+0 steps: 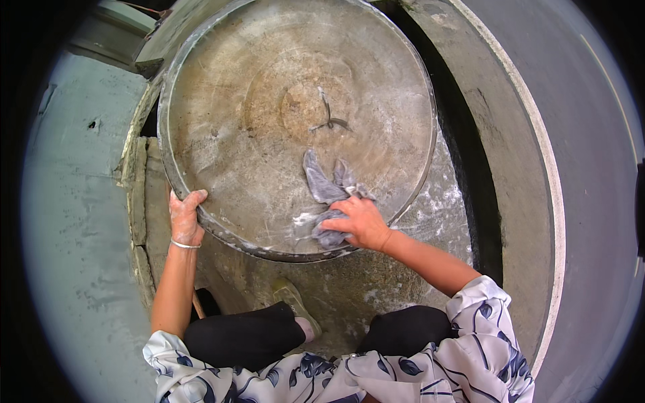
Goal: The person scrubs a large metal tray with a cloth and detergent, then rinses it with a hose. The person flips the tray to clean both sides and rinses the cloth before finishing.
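Observation:
A large round metal lid, stained brown and grey, fills the upper middle of the view; a bent handle or tie sits near its centre. My left hand, with suds on it and a bangle at the wrist, grips the lid's rim at the lower left. A wet, soapy grey cloth lies bunched on the lid's lower right part. My right hand presses on and holds this cloth near the rim, with white foam beside it.
Wet concrete ground with foam splashes lies under the lid. To the right run a dark gutter, a concrete strip and a grey road. A pale wall or slab stands at the left. A shoe shows below the lid.

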{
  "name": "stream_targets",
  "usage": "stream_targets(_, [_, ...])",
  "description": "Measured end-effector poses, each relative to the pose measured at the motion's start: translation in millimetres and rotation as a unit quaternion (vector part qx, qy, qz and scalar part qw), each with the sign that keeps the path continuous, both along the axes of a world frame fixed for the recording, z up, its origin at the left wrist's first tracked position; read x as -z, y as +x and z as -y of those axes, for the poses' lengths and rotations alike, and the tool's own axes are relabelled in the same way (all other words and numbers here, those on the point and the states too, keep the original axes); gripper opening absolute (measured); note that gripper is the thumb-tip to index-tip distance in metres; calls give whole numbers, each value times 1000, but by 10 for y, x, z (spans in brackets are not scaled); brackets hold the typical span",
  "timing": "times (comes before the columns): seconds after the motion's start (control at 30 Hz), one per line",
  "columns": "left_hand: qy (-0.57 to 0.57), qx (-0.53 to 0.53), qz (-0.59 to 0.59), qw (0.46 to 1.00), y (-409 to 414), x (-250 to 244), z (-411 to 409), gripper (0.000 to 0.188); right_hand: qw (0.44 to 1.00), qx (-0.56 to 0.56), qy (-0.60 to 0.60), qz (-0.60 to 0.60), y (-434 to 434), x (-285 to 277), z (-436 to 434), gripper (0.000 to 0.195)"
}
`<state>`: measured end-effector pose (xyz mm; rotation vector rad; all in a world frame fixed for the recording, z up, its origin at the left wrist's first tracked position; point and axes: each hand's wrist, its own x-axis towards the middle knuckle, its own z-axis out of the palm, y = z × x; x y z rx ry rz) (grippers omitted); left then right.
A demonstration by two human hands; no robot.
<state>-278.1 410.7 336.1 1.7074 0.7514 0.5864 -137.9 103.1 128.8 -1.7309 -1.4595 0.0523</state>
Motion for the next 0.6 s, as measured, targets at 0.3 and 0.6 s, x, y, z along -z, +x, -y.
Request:
stream_targets(0.3, [0,-35,16,999,-14,37,-174,52,937,328,-112,49,674,549,507,51])
stream_targets(0.6, [-20,-80,3,997,-127,-8,72,60,996,-10,-41,-79,-270,-3,98,65])
